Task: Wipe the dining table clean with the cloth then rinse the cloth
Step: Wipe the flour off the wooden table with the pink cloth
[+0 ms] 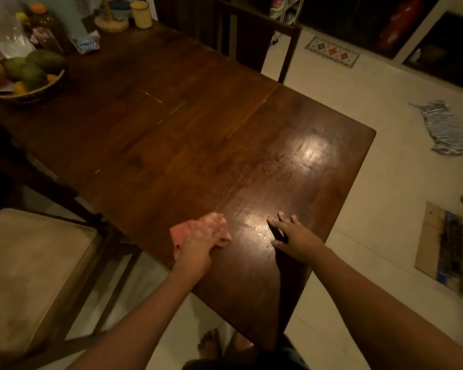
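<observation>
Fruit basket (39, 93), yellow mug (141, 14), cushioned chair (32, 263), patterned mat (332, 51), flattened cardboard (429, 241).

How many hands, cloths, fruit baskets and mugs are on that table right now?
Hands: 2 (left hand, right hand)
Cloths: 1 (pink cloth)
Baskets: 1 (fruit basket)
Mugs: 1 (yellow mug)
Total: 5

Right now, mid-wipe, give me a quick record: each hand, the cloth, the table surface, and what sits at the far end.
left hand: holds the pink cloth down on the table, by its near edge
right hand: flat on the table, fingers spread, beside the cloth, not touching it
surface: smeary streaks showing under the light's glare
far end: fruit basket, yellow cup
</observation>
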